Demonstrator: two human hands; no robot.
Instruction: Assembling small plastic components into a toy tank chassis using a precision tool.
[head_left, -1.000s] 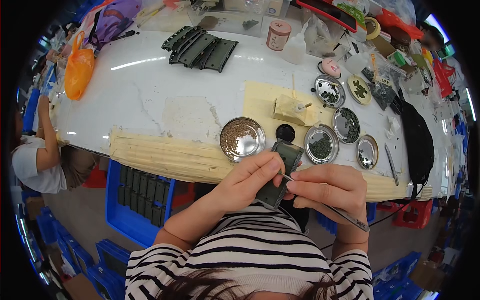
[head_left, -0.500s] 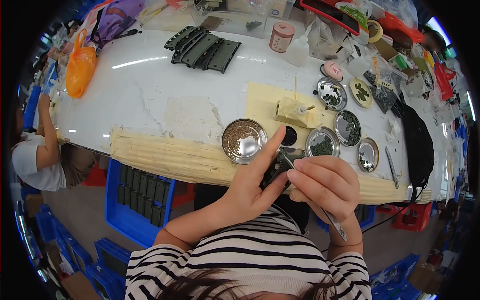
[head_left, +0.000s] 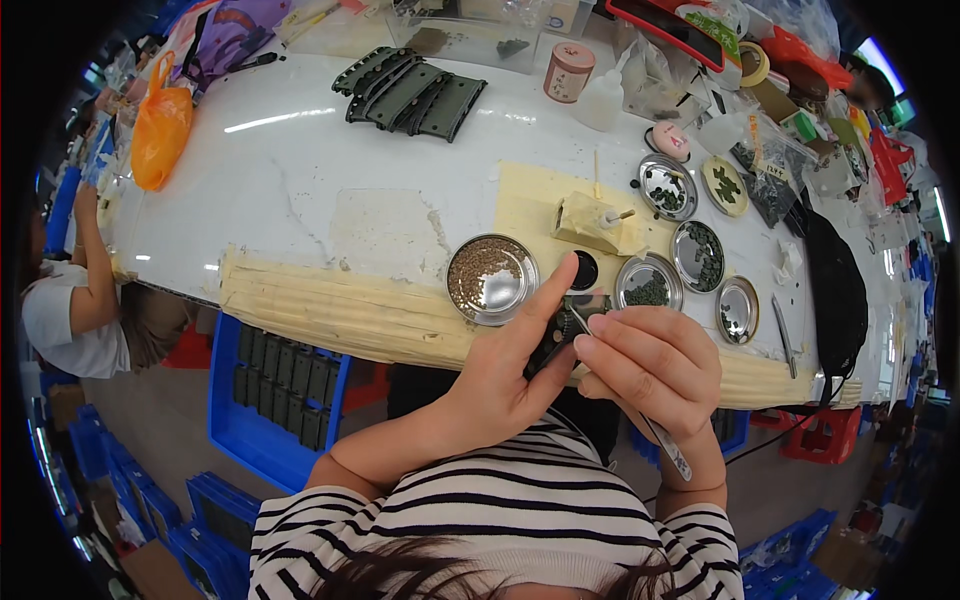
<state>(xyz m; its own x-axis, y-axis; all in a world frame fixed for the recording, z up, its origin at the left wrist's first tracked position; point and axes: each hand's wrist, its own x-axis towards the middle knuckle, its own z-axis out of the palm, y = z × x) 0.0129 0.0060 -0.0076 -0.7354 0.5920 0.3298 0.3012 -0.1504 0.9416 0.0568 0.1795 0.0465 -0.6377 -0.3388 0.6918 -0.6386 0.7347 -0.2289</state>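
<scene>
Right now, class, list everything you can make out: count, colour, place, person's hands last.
Curved panels: several, dark green, far side
Carrier bag: one, orange, left
Canister: one, pink, far side
Metal dishes: five, silver, centre to right
Round dish: one, cream, right
Block: one, yellow, centre
Fabric bundle: one, black, right
Phone: one, red-edged, far right
Crates: several, blue, floor
Co-worker: one, white top, left
Clutter: uncountable, mixed, far right
Held part: one, dark green, centre
Held tweezers: one, silver, centre
Left hand: one, bare, around held part
Right hand: one, bare, gripping tweezers

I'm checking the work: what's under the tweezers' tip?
A dark green piece, held in the left hand; the right hand holds the tweezers. Both hands cover parts of the piece; its underside cannot be seen.
</scene>
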